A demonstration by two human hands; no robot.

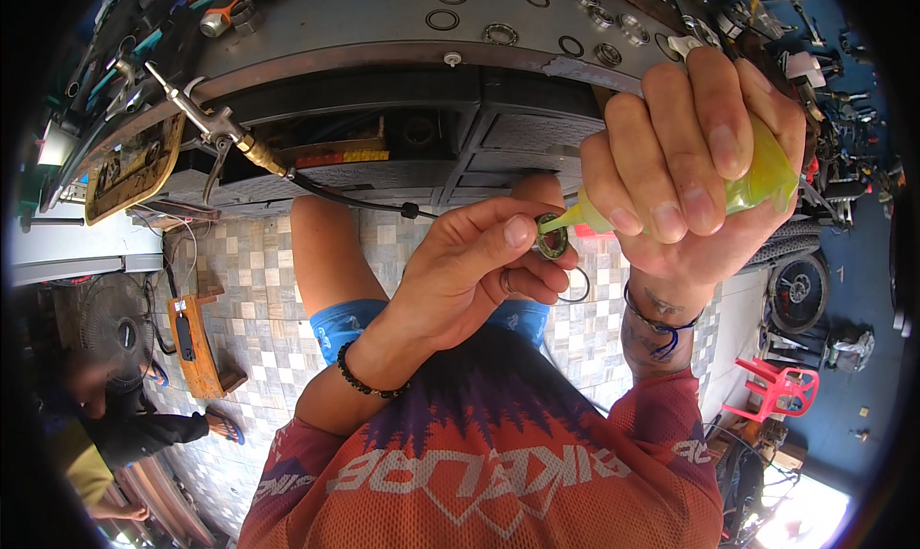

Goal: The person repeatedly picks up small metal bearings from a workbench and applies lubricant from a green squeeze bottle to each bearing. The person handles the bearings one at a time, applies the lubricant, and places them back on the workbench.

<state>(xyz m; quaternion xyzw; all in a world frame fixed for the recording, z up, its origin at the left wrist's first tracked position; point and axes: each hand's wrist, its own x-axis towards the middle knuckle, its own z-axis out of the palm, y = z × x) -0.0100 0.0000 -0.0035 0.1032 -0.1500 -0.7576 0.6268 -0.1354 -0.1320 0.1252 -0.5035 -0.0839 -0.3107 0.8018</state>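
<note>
Between the thumb and fingers of my left hand [479, 262] is a small ring-shaped bearing [551, 237], its face turned to the right. My right hand [685, 156] wraps round a soft yellow-green squeeze bottle [762, 171]. The bottle's thin nozzle [558, 223] points left and meets the bearing's face. A thin dark ring [575, 286] hangs by the lower fingers of my left hand; how it is held is hidden. On the workbench [355, 22] beyond lie several bearings [601, 17] and flat rings [443, 19].
An air blow gun [216, 125] on a black hose hangs at the bench's front left. Drawers [537, 132] sit below the bench top. Tools [230, 12] lie at the far left. A person [105, 434], a fan [115, 329] and a wooden stool [196, 348] are left; a pink chair [776, 386] stands right.
</note>
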